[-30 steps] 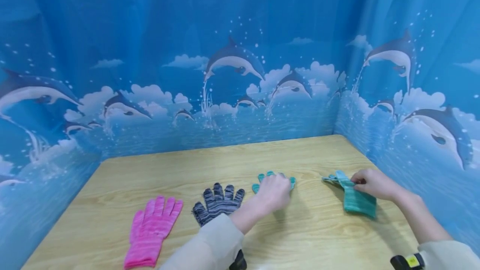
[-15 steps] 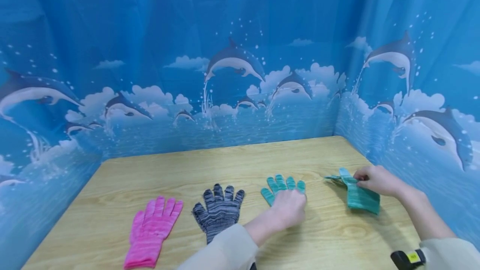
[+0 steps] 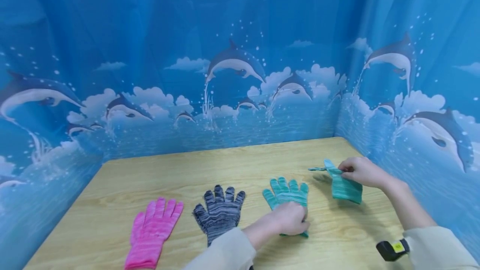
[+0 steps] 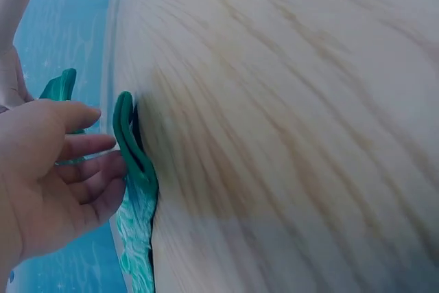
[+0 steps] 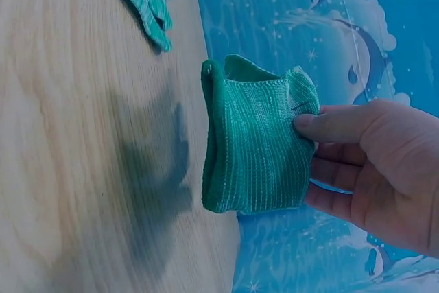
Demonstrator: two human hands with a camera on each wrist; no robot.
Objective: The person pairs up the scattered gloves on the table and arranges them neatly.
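Observation:
My right hand [image 3: 365,172] pinches a green knit glove [image 5: 260,145] between thumb and fingers. This glove hangs raised above the table at the right, its finger end drooping away and its cuff toward me; in the right wrist view its shadow falls on the wood. A second green glove [image 3: 286,195] lies flat, fingers spread toward the far side. Over its lower part is my left hand [image 3: 290,218], hiding much of the palm and cuff. Seen from the left wrist, the fingers [image 4: 103,173] are loosely bent, right at the glove's cuff [image 4: 127,128], with the thumb apart.
Left of the green gloves lies a black-and-grey striped glove [image 3: 220,211], partly covered by my left sleeve [image 3: 228,251]. Farther left is a pink glove [image 3: 151,232]. The wooden table [image 3: 180,170] is bordered by a blue dolphin-print curtain [image 3: 157,53] behind and at the sides.
My left hand has slid from the flat green glove's fingers down toward its cuff, and the glove has shifted slightly right. My right hand has lifted its glove and moved left.

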